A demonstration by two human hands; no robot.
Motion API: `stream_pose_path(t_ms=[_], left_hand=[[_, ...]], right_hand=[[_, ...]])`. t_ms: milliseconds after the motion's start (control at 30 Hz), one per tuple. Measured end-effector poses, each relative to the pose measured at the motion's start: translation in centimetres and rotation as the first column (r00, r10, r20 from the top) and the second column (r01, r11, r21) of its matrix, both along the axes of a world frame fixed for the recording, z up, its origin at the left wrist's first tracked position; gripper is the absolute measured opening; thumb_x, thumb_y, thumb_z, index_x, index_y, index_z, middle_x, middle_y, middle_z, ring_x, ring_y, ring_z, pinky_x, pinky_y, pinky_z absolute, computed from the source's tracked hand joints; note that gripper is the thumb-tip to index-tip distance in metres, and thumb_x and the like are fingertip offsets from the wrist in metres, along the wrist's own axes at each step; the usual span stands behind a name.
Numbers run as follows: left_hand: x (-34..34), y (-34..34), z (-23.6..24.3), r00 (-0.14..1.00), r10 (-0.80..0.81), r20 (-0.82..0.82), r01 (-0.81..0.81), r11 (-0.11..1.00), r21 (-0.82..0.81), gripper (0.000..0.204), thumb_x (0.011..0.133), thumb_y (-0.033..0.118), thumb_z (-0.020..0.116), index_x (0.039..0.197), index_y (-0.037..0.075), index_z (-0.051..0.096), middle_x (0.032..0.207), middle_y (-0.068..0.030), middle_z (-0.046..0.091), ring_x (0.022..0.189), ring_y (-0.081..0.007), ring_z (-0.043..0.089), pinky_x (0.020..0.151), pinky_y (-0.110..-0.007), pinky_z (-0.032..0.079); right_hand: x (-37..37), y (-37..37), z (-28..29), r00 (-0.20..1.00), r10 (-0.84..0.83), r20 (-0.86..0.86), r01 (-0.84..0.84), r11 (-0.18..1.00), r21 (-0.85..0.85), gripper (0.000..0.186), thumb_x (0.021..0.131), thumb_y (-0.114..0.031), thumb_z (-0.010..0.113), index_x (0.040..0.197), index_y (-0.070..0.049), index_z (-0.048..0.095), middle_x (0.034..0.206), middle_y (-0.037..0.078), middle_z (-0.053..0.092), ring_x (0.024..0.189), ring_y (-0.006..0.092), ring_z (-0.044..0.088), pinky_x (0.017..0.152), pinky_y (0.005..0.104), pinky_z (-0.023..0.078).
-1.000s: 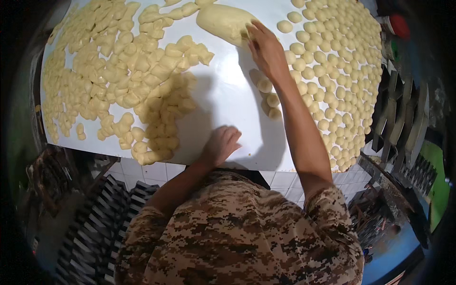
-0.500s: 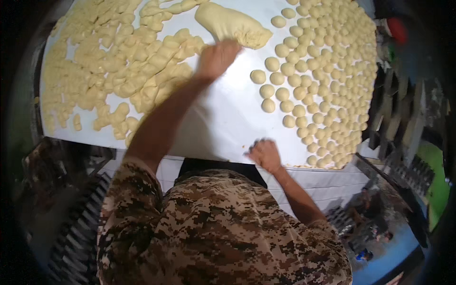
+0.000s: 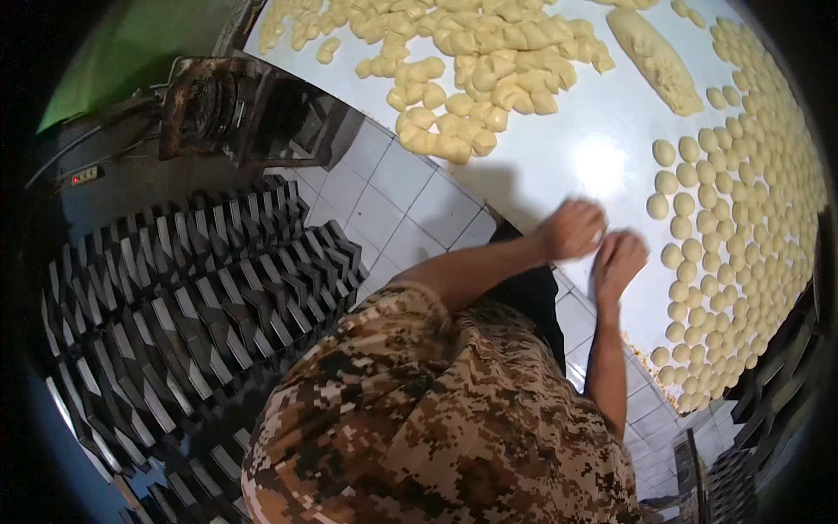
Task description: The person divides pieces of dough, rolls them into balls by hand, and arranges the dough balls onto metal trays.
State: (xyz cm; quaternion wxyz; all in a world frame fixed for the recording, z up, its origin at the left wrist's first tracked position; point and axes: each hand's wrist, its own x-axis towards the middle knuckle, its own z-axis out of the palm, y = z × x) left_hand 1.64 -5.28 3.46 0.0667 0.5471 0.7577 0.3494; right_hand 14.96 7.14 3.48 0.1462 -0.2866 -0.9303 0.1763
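Left hand (image 3: 573,230) and right hand (image 3: 621,257) hover close together over the near edge of the white surface (image 3: 628,131), fingers curled inward and slightly blurred; whether they touch each other, or pinch any dough between them, cannot be told. Bare surface lies ahead of them, shiny under the light, with crumbs along the edge at the near right corner. White tiles (image 3: 406,201) show below that edge. Dark, angular metal racks (image 3: 192,297) stand stacked at the left, near a rusty metal fixture (image 3: 205,109) and a green area (image 3: 122,70) in the upper left.

One long dough roll (image 3: 650,59) lies on the far part of the surface, beyond the hands; its long axis slants from upper left to lower right, the rough end pointing toward the dough balls (image 3: 711,236) on the right. These are too crowded toward the rim to count, as are the overlapping dough pieces (image 3: 489,57) heaped at the left. One small piece (image 3: 328,50) sits apart from that heap.
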Motion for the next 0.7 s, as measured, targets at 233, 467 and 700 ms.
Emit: stream_pose_path(t_ms=[233,467,700], left_hand=[[-7.4,0.9,-0.9,0.978,-0.126,-0.165,0.124,0.992,-0.021,0.017,0.088,0.022,0.075,0.093,0.008,0.067,0.095,-0.0114,0.066,0.097,-0.0300,0.064,0.088,-0.049,0.048],[-6.0,-3.1,-3.2,0.956,-0.292,0.028,0.279,0.874,-0.398,0.018,0.087,0.023,0.077,0.093,0.009,0.067,0.101,-0.0112,0.066,0.103,-0.0298,0.062,0.087,-0.048,0.048],[-1.4,-0.1,-1.0,0.987,-0.160,0.029,0.156,0.982,0.107,0.016,0.086,0.019,0.078,0.092,0.008,0.067,0.099,-0.0088,0.065,0.098,-0.0302,0.063,0.088,-0.050,0.050]], right_hand=[[3.1,5.7,-1.2,0.988,0.138,-0.076,-0.131,0.987,0.095,0.027,0.086,-0.028,0.080,0.085,-0.006,0.064,0.088,0.016,0.059,0.087,0.0379,0.056,0.077,0.0512,0.041],[8.4,2.7,-0.6,0.985,0.169,-0.033,-0.171,0.984,-0.052,0.031,0.083,-0.033,0.084,0.093,-0.011,0.065,0.097,0.010,0.062,0.093,0.0338,0.058,0.084,0.0469,0.044],[5.3,-1.3,2.8,0.994,0.046,-0.095,-0.060,0.986,-0.156,0.025,0.090,-0.019,0.078,0.108,-0.004,0.066,0.114,0.020,0.066,0.111,0.0396,0.060,0.100,0.0506,0.046]])
